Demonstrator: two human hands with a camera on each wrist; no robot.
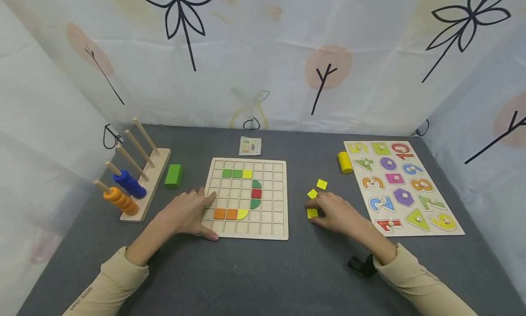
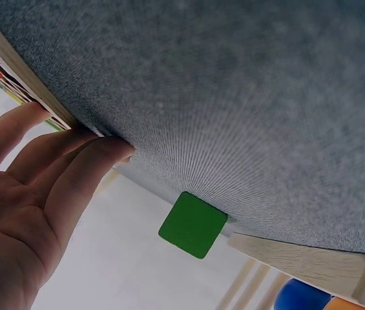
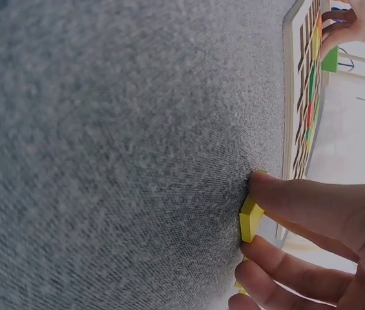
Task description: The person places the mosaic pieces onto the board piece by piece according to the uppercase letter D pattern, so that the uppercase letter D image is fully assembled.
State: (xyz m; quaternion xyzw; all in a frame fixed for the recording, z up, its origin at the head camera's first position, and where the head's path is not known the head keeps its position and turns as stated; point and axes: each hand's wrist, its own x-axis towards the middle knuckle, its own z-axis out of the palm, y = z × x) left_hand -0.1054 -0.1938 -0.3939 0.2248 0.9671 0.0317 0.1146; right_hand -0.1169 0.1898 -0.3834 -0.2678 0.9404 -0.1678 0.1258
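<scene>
The wooden grid board [image 1: 271, 229] lies mid-table with green, yellow, red and orange pieces in some cells. At its left side my left hand [image 1: 188, 213] rests, one finger over the cells and the thumb at the near edge; the left wrist view shows the fingertips against the board's side. Right of the board, my right hand [image 1: 338, 212] pinches a yellow square tile [image 3: 251, 219] between thumb and index finger, low over the cloth. Two more yellow tiles lie just beyond it, one at the fingers [image 1: 312, 194] and one farther back.
A small printed grid card [image 1: 255, 147] lies behind the board. To the left stand a green block [image 1: 174, 176] and a peg stacker [image 1: 158, 170] with blue and orange rings. A yellow cylinder [image 1: 345, 162] and a number puzzle board [image 1: 448, 229] lie to the right.
</scene>
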